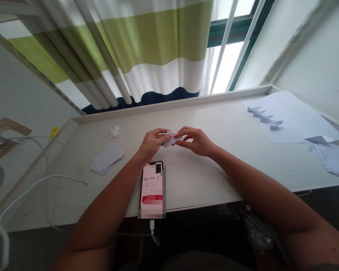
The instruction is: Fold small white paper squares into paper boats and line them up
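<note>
Above the middle of the desk, a small folded piece of white paper (167, 143) is held between both hands. My left hand (154, 142) pinches its left side between thumb and fingers. From the other side, my right hand (194, 141) grips the paper's right edge with thumb and forefinger. Part of the paper is hidden behind the fingers. Several small folded paper boats (266, 118) stand in a slanting row at the right, on and beside a large white sheet (292, 113). A stack of paper pieces (107, 159) lies to the left.
Below my left hand lies a phone (151, 188) with a timer, plugged into a white cable (151, 226) at the desk edge. A crumpled paper (114, 131) sits back left. More paper sheets (335, 160) lie far right. Cables (45, 180) cross the left side.
</note>
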A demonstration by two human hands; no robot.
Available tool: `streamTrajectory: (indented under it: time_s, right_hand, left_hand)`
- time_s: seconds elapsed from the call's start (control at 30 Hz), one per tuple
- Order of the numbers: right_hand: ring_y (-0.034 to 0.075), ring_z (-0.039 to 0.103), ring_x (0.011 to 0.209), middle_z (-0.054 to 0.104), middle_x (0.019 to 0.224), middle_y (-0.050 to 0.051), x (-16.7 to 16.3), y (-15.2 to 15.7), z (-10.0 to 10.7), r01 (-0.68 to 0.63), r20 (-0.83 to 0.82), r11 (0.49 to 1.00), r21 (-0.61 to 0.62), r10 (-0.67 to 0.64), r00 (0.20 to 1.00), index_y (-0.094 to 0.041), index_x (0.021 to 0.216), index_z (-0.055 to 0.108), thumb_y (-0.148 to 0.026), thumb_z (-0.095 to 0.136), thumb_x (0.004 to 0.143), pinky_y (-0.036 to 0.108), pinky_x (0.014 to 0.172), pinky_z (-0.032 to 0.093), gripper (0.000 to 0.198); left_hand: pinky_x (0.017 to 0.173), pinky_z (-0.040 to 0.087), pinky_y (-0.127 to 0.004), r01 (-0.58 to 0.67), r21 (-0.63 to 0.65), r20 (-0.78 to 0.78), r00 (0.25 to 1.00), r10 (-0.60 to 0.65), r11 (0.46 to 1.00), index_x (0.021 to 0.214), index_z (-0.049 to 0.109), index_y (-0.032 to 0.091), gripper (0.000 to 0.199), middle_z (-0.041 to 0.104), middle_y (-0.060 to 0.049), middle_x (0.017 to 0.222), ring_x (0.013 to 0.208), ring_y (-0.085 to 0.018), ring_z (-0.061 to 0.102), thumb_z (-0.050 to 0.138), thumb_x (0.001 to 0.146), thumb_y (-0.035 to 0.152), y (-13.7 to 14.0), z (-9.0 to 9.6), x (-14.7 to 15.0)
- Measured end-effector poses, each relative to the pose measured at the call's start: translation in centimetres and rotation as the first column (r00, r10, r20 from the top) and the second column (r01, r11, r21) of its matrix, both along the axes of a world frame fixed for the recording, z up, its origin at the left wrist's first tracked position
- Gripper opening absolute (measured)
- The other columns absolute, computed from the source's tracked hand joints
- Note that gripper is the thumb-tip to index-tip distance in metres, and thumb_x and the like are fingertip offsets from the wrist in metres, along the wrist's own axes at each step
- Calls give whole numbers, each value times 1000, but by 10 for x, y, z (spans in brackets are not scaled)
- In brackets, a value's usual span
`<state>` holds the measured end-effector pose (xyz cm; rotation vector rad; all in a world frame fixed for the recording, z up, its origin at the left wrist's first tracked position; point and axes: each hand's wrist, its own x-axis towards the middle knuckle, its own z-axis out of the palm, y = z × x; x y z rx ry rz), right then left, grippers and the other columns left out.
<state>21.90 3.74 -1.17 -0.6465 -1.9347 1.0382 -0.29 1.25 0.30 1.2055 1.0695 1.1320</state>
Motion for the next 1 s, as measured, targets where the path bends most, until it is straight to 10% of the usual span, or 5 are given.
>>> streamTrajectory:
  time_s: [0.33, 1.0]
  right_hand:
    - [22, 72, 94, 72, 107, 7, 0, 2, -2, 18, 1, 1000, 14, -18, 1000, -26, 96, 82, -50, 77, 98, 47, 92, 65, 24]
    - [23, 74, 89, 77, 101, 6, 0, -1, 4, 112, -78, 993, -24, -114, 990, -27, 112, 81, -50, 79, 96, 45, 86, 64, 28]
  left_hand:
    - [77, 56, -35, 74, -3, -16, 997, -74, 997, 115, 69, 19, 55, 81, -4, 80, 75, -21, 78, 97, 75, 45, -1, -3, 0]
    - [89, 58, -35, 39, 441, -267, 960, 90, 897, 108, 83, 24, 24, 82, -6, 106, 96, -20, 74, 83, 93, 42, -5, -6, 5]
